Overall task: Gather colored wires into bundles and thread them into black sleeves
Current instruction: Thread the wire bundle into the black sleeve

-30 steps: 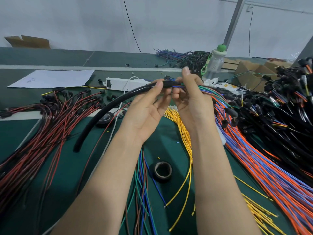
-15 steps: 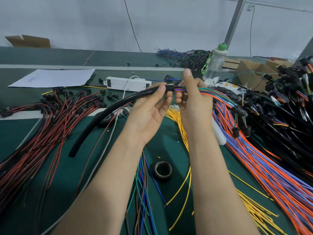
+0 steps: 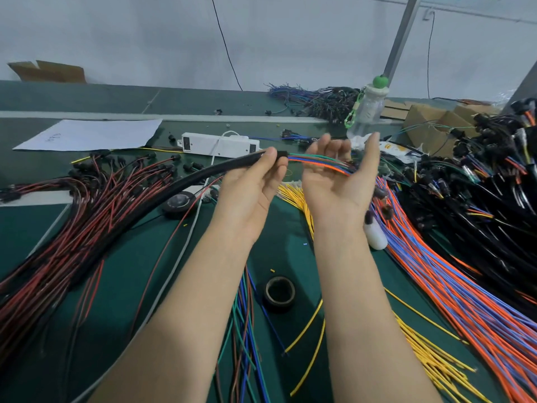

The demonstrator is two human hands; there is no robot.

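sleeve [image 3: 209,171] pinched in left hand [image 3: 250,193]; wires [image 3: 313,164] cross spread right hand [image 3: 337,187]

A plain white wall [image 3: 305,39] backs the long dark-green workbench [image 3: 180,97], a thin black cable [image 3: 225,45] hanging down it, a grey metal post [image 3: 401,39] leaning at right, a cardboard box [image 3: 49,71] at far left.

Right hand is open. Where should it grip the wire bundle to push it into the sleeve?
Pinch the wire bundle on the bare stretch just right of the sleeve mouth, where the wires lie tight and parallel; further right they spread. It runs roughly level across the open right hand, so close thumb and fingers round it from below. The left hand pinches the sleeve end.
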